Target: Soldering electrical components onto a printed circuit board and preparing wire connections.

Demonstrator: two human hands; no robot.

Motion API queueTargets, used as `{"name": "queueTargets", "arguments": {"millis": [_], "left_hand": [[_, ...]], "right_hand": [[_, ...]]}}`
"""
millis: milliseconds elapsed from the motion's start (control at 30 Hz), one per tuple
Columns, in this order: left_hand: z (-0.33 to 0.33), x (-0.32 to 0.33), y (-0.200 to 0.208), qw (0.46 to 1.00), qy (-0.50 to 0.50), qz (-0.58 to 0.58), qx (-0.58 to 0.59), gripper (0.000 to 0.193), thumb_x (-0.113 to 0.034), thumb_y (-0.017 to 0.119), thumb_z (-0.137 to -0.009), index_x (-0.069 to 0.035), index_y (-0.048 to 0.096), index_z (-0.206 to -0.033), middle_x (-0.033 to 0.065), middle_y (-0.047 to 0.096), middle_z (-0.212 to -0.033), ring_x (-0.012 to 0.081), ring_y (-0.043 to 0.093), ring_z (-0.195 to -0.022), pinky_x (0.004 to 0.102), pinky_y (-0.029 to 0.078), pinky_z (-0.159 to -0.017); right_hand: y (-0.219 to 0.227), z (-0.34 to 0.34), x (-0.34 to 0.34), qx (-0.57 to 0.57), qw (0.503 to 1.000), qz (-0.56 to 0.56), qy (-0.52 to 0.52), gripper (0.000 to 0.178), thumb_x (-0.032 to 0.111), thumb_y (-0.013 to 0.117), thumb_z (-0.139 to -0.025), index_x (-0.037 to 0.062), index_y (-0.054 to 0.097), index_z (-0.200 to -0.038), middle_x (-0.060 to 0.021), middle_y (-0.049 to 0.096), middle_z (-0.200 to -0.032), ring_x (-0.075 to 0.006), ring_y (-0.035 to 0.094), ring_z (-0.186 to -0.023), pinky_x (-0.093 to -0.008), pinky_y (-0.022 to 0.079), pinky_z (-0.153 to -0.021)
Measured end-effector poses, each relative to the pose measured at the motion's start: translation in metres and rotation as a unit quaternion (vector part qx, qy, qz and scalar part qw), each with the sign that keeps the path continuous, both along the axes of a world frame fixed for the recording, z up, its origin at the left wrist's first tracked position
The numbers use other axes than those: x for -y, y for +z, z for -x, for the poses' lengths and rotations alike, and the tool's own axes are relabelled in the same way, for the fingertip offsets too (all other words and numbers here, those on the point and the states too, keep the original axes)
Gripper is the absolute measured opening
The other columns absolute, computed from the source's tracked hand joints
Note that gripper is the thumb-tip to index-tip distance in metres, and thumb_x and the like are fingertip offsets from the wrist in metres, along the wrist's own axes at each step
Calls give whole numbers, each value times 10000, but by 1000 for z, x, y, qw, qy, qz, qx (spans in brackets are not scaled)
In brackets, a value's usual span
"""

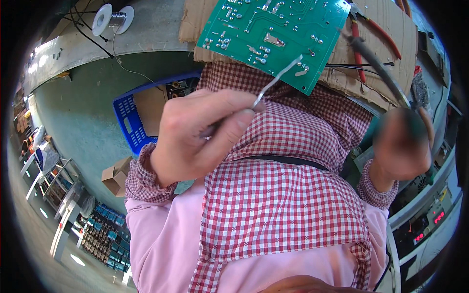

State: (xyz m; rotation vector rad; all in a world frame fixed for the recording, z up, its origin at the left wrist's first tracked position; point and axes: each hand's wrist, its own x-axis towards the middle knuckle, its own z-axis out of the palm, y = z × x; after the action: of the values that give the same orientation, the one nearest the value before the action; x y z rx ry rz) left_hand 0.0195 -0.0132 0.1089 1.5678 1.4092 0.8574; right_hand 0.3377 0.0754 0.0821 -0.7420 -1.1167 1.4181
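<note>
A green circuit board (293, 22) lies solder side up at the top of the view, with shiny joints over its surface. Pinched between the thumb and fingers of my left hand (205, 129) is a length of solder wire (276, 80). Its free end reaches over the board's lower right part, by a few joints. My right hand (403, 146) is closed round a soldering iron (378, 63), whose dark shaft slants up and left; the tip is near the board's right edge. Blur covers part of the right hand, and the iron's handle is mostly hidden.
Cardboard (386, 39) lies under the board, with red-handled pliers (373, 34) on it. A solder spool (113, 19) stands on the bench at upper left, trailing wire. Below the bench are a blue crate (131, 124) and a cardboard box (116, 176). A unit with red digits (430, 224) sits at right.
</note>
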Motion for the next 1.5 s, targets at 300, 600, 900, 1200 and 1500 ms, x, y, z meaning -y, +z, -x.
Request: {"name": "queueTargets", "arguments": {"millis": [300,600,900,1200,1500], "left_hand": [[-11,-4,13,997,39,-14,-67,123,34,559,-818,45,672,-865,43,614,-658,36,445,-489,190,308,-451],[-10,-6,7,996,50,-4,-68,131,37,558,-824,39,678,-877,24,606,-648,3,383,-466,184,259,-431],[-7,-8,8,997,44,0,-65,132,35,557,-829,42,678,-880,33,631,-674,4,394,-471,175,273,-437],[-7,-9,6,997,44,10,-63,136,28,555,-841,38,681,-890,-3,574,-606,-4,364,-460,181,240,-430],[-8,-13,4,998,34,15,-58,128,23,565,-844,42,678,-901,0,575,-608,-4,370,-464,178,238,-434]], "right_hand": [[-3,10,24,120,988,-63,70,525,349,585,-867,-80,537,-1166,-217,559,-895,-235,587,-669,-295,489,-562],[-7,18,29,178,977,-103,57,540,392,590,-866,-82,556,-1123,-194,559,-874,-207,559,-626,-255,437,-506],[-8,14,29,186,969,-128,99,503,324,507,-895,-66,510,-1212,-259,564,-899,-221,552,-611,-337,502,-555],[-16,10,34,207,955,-187,102,493,327,517,-928,-54,496,-1241,-233,560,-866,-258,573,-689,-330,501,-561],[-18,3,41,224,954,-164,108,490,345,547,-931,-12,494,-1262,-235,554,-926,-262,577,-732,-346,532,-592]]}}
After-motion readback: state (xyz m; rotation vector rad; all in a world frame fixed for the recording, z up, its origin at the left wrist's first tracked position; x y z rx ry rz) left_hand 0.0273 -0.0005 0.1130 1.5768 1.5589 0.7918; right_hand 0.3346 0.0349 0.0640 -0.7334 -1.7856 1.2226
